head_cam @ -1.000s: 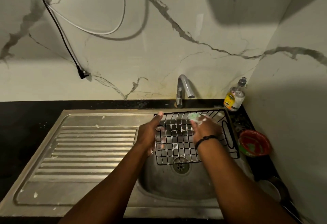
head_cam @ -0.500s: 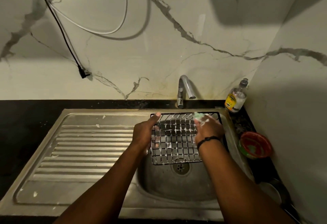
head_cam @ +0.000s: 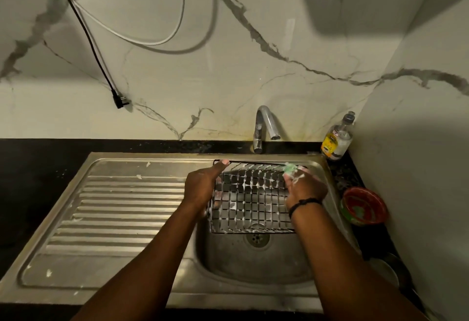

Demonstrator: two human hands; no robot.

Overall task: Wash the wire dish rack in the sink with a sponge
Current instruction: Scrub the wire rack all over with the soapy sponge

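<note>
A soapy wire dish rack [head_cam: 251,199] is held tilted over the steel sink [head_cam: 253,265], its far edge near the sink's back rim. My left hand [head_cam: 203,186] grips the rack's left side, thumb on the far top corner. My right hand [head_cam: 303,187], foam on its fingers, holds a green sponge [head_cam: 289,167] against the rack's far right edge. A black band circles the right wrist. The rack's right side is hidden behind that hand.
A chrome tap [head_cam: 264,128] stands behind the sink. A dish soap bottle [head_cam: 336,138] sits in the back right corner, a red bowl [head_cam: 364,205] on the dark counter to the right. The ribbed drainboard [head_cam: 119,209] lies left. Cables [head_cam: 101,67] hang on the marble wall.
The rack has shifted left and turned, so its right part now sits behind my right hand. The sponge hand stays at the far right edge; the left thumb moved onto the top corner.
</note>
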